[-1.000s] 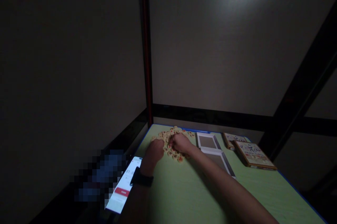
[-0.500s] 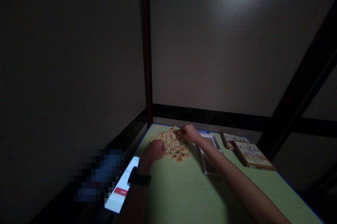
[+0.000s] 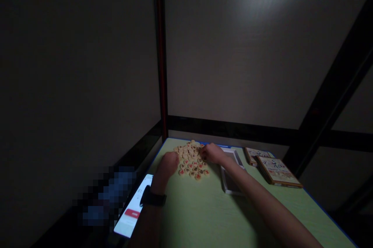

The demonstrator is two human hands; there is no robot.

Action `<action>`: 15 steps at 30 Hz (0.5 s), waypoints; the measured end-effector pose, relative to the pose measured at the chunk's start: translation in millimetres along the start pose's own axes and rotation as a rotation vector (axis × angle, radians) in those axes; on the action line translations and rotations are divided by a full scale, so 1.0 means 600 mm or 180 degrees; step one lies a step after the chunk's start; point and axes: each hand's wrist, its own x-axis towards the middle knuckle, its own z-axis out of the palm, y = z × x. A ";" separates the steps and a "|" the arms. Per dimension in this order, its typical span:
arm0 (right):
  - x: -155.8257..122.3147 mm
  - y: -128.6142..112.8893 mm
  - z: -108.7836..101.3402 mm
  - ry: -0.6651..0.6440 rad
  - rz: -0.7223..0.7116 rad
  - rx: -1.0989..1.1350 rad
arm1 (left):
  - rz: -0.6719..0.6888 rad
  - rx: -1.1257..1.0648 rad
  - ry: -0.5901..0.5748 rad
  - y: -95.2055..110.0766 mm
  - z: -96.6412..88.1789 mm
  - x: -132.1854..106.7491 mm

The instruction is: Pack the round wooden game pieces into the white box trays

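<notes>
Many round wooden Chinese chess pieces (image 3: 192, 164) lie spread on the green table, some face up with red or dark characters and others showing blank backs. At the left edge of the spread is my left hand (image 3: 169, 163), its fingers curled closed; whatever they hold is hidden. My right hand (image 3: 212, 153) reaches over from the right, fingers bent and pinched down at the pieces' right edge. Its fingertips are too small and dark to show what is in them. Beside that forearm sits an open white-rimmed tray box (image 3: 225, 182), partly covered by the arm.
Two flat printed boxes (image 3: 279, 171) rest at the table's right back. A lit phone (image 3: 134, 205) lies at the left edge, near my wristband. The green table (image 3: 198, 213) stands in a corner between walls (image 3: 233, 65). A blurred patch (image 3: 110, 197) is at lower left.
My left hand has moved slightly left and up, uncovering face-up pieces. My right hand has shifted a little right and down, away from the back of the spread.
</notes>
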 end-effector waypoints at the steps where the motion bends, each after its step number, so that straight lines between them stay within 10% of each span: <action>1: 0.000 -0.001 -0.002 0.0019 -0.0002 -0.0002 | -0.0166 0.0131 0.0091 0.000 -0.008 0.000; 6: 0.005 -0.027 -0.003 0.0072 -0.0193 0.0017 | -0.0766 0.0384 0.0005 -0.007 -0.032 -0.005; 15: 0.042 -0.148 0.019 0.0120 -0.0810 -0.0062 | -0.0567 0.0450 -0.0158 -0.009 -0.005 -0.016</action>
